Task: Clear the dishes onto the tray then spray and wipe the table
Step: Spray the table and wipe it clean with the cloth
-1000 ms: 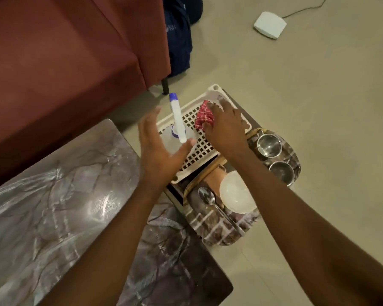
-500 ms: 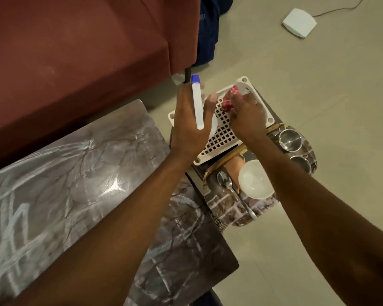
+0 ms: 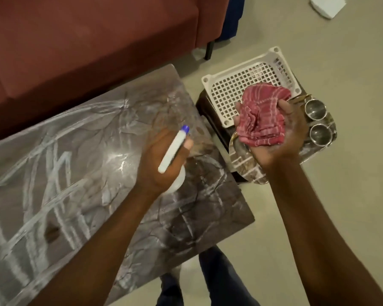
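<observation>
Marbled surface shows pale streaks. Left hand, grip clamped round the spray bottle, hovers over the surface's right end, apparently ready to spray. Right hand, grip bunched on the red cloth, hovers beyond that end, hiding most of the tray. Two steel cups show.

The left hand has lifted the spray bottle from the white basket and holds it over the right end of the table. The right hand has taken the red cloth out too, gripping it above the tray.
</observation>
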